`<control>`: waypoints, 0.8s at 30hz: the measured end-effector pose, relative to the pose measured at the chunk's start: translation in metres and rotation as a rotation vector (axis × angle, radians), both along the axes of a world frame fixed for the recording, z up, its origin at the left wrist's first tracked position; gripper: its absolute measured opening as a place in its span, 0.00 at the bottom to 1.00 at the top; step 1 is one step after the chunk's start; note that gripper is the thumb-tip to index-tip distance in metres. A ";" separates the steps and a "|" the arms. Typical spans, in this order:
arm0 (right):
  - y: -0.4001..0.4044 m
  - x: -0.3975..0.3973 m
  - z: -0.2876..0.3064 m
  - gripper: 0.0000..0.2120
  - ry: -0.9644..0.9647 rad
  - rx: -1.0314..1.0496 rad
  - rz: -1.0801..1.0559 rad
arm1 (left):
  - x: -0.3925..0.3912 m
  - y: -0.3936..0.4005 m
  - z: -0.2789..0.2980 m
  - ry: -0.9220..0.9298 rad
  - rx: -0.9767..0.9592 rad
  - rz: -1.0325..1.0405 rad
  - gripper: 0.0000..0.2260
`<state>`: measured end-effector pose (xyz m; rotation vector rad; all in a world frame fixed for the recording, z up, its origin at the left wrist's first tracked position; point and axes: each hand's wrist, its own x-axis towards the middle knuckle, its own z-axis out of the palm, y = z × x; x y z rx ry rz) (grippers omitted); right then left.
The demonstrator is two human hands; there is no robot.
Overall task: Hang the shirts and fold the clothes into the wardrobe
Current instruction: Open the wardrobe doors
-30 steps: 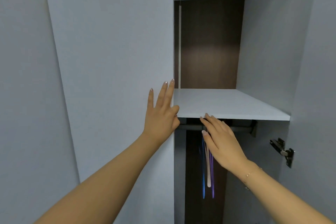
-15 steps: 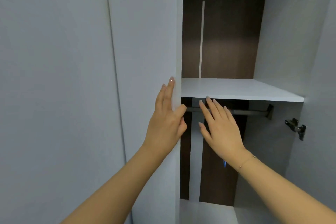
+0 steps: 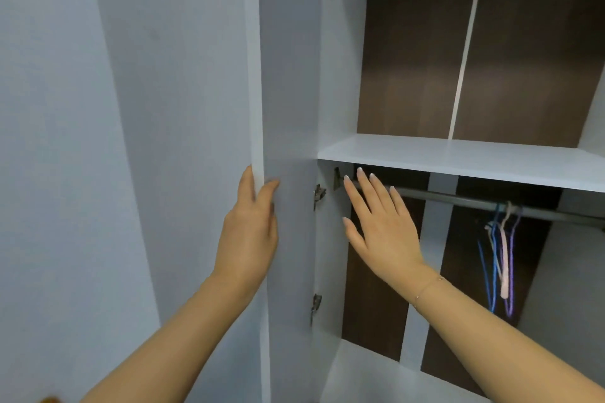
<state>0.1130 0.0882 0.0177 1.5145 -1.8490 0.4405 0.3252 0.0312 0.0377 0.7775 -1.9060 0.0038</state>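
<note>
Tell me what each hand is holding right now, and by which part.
Left hand grips the wardrobe door by its free vertical edge. Right hand is open, holding nothing.

Matt grey laminate door (image 3: pixel 288 75), smooth white shelf (image 3: pixel 458 157), dark wood-grain back panel (image 3: pixel 409 69), dull metal rail (image 3: pixel 458 199).

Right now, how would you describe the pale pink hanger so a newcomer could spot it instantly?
Start at the white shelf across the open wardrobe; just beneath it runs a grey metal rail. Toward the rail's right end hangs a small cluster of thin hangers. The pale pink hanger is the light one, flanked by blue and purple ones.
</note>
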 end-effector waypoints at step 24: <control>0.078 -0.088 -0.038 0.29 0.003 -0.045 -0.057 | -0.046 0.021 -0.053 -0.450 -0.062 0.335 0.29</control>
